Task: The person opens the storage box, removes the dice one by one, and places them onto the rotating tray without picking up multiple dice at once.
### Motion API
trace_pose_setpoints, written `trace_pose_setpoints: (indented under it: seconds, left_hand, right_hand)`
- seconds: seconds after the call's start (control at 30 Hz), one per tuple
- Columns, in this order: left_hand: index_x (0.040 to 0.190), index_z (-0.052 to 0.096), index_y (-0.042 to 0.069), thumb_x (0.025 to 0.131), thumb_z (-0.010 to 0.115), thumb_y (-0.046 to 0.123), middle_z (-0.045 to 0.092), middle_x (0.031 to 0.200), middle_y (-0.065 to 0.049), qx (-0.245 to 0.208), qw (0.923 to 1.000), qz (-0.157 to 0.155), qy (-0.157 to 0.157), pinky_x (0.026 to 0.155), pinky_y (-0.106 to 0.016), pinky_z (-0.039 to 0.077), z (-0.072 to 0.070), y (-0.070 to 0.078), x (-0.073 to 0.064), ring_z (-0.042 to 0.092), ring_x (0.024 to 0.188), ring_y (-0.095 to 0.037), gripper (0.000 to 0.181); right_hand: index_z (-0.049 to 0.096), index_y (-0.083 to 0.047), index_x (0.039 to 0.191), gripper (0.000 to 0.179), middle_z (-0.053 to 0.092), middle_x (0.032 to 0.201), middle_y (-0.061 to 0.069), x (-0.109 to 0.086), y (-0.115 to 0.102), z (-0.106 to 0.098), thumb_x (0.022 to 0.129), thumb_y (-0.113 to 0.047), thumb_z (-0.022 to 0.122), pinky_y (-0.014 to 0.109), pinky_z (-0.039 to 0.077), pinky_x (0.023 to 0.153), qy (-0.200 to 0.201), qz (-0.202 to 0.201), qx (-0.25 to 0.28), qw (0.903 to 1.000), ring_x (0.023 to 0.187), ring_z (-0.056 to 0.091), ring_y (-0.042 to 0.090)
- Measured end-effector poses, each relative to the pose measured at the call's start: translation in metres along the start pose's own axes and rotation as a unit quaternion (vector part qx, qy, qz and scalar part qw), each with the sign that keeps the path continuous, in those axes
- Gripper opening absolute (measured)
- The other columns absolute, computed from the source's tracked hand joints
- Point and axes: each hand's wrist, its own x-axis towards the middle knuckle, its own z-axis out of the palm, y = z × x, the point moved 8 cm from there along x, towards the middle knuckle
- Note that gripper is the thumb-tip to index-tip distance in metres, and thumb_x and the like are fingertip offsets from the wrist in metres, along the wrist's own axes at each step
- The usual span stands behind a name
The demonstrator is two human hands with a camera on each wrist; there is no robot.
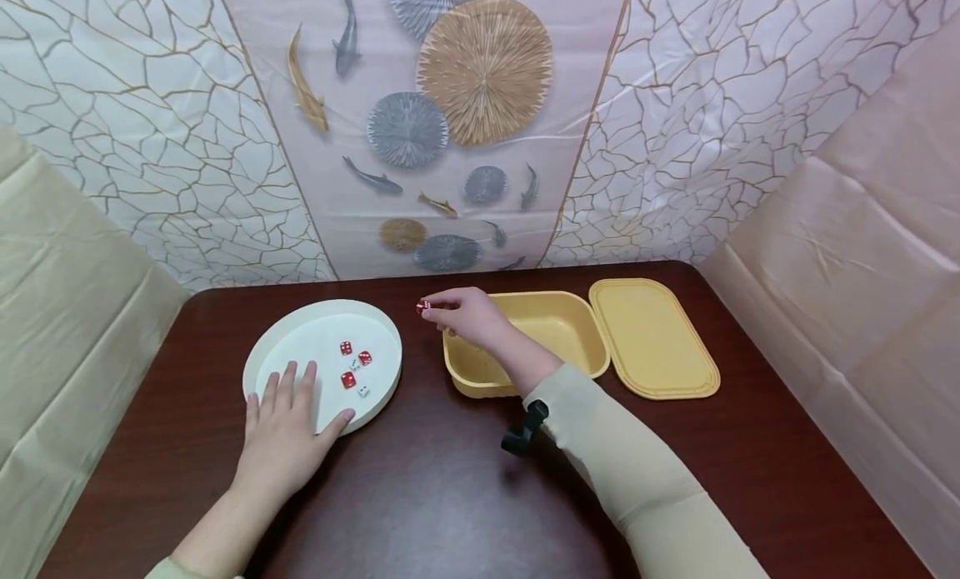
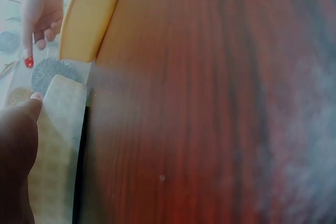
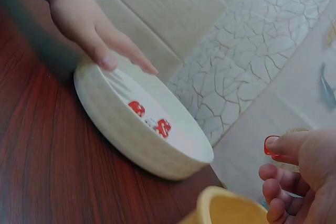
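Observation:
Between thumb and fingertips my right hand (image 1: pixel 471 316) pinches a red die (image 1: pixel 423 306), held in the air by the left end of the yellow container (image 1: pixel 480 387). In the right wrist view the same die (image 3: pixel 271 145) shows at the thumb tip. My left hand (image 1: pixel 283 429) lies with fingers spread over the near-left rim of the round white tray (image 1: pixel 258 354), its thumb along the front rim. Inside that tray lie several dice, such as a red die (image 1: pixel 346 347) and a white die (image 1: pixel 363 391). The container's visible floor is bare.
A yellow lid (image 1: pixel 656 337) lies flat against the container's right side. All of it stands on a dark wooden table (image 1: pixel 420 496). Patterned cloth (image 1: pixel 480 196) hangs right behind the table's back edge, and beige cloth walls (image 1: pixel 862 312) flank both sides.

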Motion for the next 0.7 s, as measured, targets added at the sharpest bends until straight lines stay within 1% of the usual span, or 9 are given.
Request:
trace_pose_setpoints:
  seconds: [0.1, 0.17, 0.2, 0.33, 0.43, 0.47, 0.6, 0.67, 0.7]
  left_hand:
    - [0.155, 0.025, 0.004, 0.091, 0.05, 0.07, 0.022, 0.157, -0.029, 0.001, 1.0, -0.001, -0.002, 0.112, -0.07, 0.006, -0.001, -0.001, 0.0, 0.016, 0.142, -0.052, 0.095]
    - [0.156, 0.025, 0.004, 0.091, 0.05, 0.069, 0.022, 0.156, -0.029, 0.001, 1.0, -0.001, -0.004, 0.112, -0.07, 0.005, -0.001, -0.001, 0.0, 0.016, 0.142, -0.052, 0.095]
    - [0.156, 0.025, 0.004, 0.091, 0.05, 0.07, 0.022, 0.156, -0.029, 0.002, 1.0, -0.001, -0.005, 0.112, -0.07, 0.006, -0.001, -0.001, 0.0, 0.016, 0.142, -0.052, 0.095]
    - [0.156, 0.024, 0.004, 0.091, 0.048, 0.071, 0.022, 0.157, -0.029, 0.002, 0.9999, -0.004, -0.011, 0.112, -0.07, 0.005, -0.001, -0.001, 0.001, 0.016, 0.143, -0.052, 0.096]
    - [0.156, 0.024, 0.004, 0.09, 0.047, 0.073, 0.021, 0.157, -0.029, 0.003, 0.9999, -0.005, -0.016, 0.112, -0.07, 0.004, 0.0, 0.0, 0.002, 0.015, 0.143, -0.052, 0.097]
    - [0.156, 0.024, 0.004, 0.09, 0.046, 0.073, 0.021, 0.157, -0.029, 0.004, 0.9998, -0.005, -0.017, 0.112, -0.07, 0.005, -0.001, 0.0, 0.002, 0.015, 0.143, -0.052, 0.098]
    - [0.156, 0.023, 0.005, 0.091, 0.045, 0.073, 0.02, 0.157, -0.03, 0.009, 0.9997, -0.005, -0.022, 0.112, -0.07, 0.004, 0.0, 0.0, 0.003, 0.015, 0.143, -0.053, 0.098]
    - [0.156, 0.023, 0.005, 0.091, 0.047, 0.072, 0.02, 0.157, -0.029, 0.012, 0.9996, -0.005, -0.023, 0.111, -0.071, 0.004, 0.001, 0.0, 0.003, 0.015, 0.143, -0.052, 0.097]
    - [0.156, 0.023, 0.005, 0.091, 0.048, 0.071, 0.02, 0.157, -0.029, 0.013, 0.9996, -0.006, -0.024, 0.111, -0.071, 0.004, 0.001, 0.0, 0.003, 0.014, 0.143, -0.052, 0.097]
  right_hand:
    - [0.073, -0.02, 0.121, 0.029, 0.072, 0.092, 0.007, 0.004, -0.007, 0.01, 0.094, -0.031, 0.07, 0.031, 0.053, 0.067, -0.017, 0.001, 0.018, 0.9997, 0.086, 0.067, 0.03]
    - [0.073, -0.021, 0.12, 0.028, 0.072, 0.093, 0.006, 0.008, -0.012, 0.017, 0.094, -0.032, 0.069, 0.033, 0.055, 0.071, -0.026, 0.0, 0.024, 0.9994, 0.088, 0.067, 0.029]
    - [0.073, -0.022, 0.12, 0.028, 0.072, 0.092, 0.005, 0.01, -0.014, 0.021, 0.094, -0.032, 0.069, 0.035, 0.056, 0.072, -0.028, 0.001, 0.028, 0.9992, 0.086, 0.067, 0.028]
    - [0.074, -0.022, 0.118, 0.026, 0.072, 0.097, 0.011, 0.017, -0.022, 0.033, 0.094, -0.031, 0.069, 0.036, 0.057, 0.074, -0.036, 0.002, 0.041, 0.9985, 0.082, 0.066, 0.021]
    - [0.074, -0.021, 0.117, 0.025, 0.073, 0.099, 0.011, 0.021, -0.027, 0.041, 0.094, -0.03, 0.07, 0.036, 0.057, 0.074, -0.039, 0.006, 0.05, 0.998, 0.086, 0.068, 0.025]
    - [0.074, -0.02, 0.117, 0.026, 0.073, 0.1, 0.011, 0.022, -0.029, 0.044, 0.094, -0.029, 0.07, 0.039, 0.057, 0.076, -0.041, 0.009, 0.053, 0.9977, 0.085, 0.068, 0.026]
    - [0.074, -0.02, 0.117, 0.025, 0.071, 0.102, 0.003, 0.028, -0.034, 0.056, 0.094, -0.03, 0.07, 0.039, 0.057, 0.078, -0.048, 0.007, 0.032, 0.9983, 0.088, 0.069, 0.025]
    - [0.074, -0.02, 0.116, 0.025, 0.071, 0.104, 0.002, 0.032, -0.035, 0.063, 0.095, -0.031, 0.069, 0.035, 0.057, 0.076, -0.051, 0.002, 0.011, 0.9986, 0.086, 0.069, 0.021]
    - [0.074, -0.02, 0.116, 0.025, 0.07, 0.104, -0.001, 0.034, -0.035, 0.066, 0.095, -0.032, 0.069, 0.031, 0.056, 0.074, -0.051, -0.003, -0.005, 0.9987, 0.088, 0.069, 0.019]
